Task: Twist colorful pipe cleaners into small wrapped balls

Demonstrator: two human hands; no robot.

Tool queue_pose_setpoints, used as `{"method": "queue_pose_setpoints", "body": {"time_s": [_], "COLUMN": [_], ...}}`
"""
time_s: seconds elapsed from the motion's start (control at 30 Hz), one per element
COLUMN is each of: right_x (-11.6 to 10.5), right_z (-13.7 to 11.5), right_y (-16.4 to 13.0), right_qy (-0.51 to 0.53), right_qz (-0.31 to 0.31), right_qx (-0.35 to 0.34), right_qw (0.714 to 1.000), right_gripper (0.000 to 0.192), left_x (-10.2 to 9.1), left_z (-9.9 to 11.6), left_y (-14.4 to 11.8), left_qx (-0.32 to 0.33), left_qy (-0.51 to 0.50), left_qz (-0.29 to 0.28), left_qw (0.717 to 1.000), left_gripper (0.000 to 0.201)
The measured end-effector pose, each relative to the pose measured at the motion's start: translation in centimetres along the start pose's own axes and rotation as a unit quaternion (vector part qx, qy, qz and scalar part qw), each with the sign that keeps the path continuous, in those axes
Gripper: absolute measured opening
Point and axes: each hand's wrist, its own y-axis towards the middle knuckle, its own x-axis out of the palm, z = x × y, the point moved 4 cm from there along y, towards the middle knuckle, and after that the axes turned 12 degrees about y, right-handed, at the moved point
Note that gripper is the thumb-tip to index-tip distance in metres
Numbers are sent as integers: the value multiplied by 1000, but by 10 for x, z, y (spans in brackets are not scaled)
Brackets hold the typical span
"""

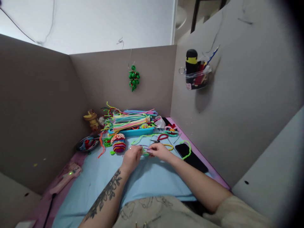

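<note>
A small purple and green pipe cleaner piece [145, 150] sits between the 2 hands, low over the light blue mat [147, 177], pinched from both sides. The left hand [132, 157] closes its fingertips on the piece's left end; the right hand [159, 151] closes thumb and fingers on its right end, so the piece spans the narrow gap between the 2 grips. How the strands are twisted is too small to tell.

Just beyond the right hand lie red-handled scissors [159, 138], a yellow pipe cleaner [168, 146] and a long green pipe cleaner [144, 137] curving across the mat. Right of the right hand a black phone [182, 148] rests on the mat with a green pipe cleaner loop [188, 149] draped over it. Left of the left hand stands a striped, multicoloured pipe cleaner figure [118, 143], with an orange pipe cleaner [101, 145] beside it.

Farther back, a blue tray [140, 131] holds bundled pipe cleaners [129, 122] in pastel and neon colours. A dark bowl [88, 144] sits at the left, and a pink glue gun [67, 175] lies near the mat's left edge. A green beaded ornament [134, 78] hangs on the back partition.
</note>
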Motion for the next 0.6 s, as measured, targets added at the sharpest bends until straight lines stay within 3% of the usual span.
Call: {"method": "queue_pose_setpoints", "body": {"time_s": [0.23, 0.47, 0.6], "right_x": [3, 1, 0], "right_z": [2, 1, 4], "right_y": [0, 0, 2], "right_qy": [-18, -71, -100], "right_qz": [29, 51, 59], "right_qx": [-9, -34, -48], "right_qw": [999, 996, 992], "right_gripper": [19, 17, 17], "left_x": [2, 10, 9], "left_z": [18, 23, 28], "left_y": [1, 0, -1], "left_qx": [72, 23, 17], "left_qy": [139, 130, 141], "left_qz": [-47, -25, 18], "left_qw": [987, 991, 990], "left_gripper": [22, 19, 21]}}
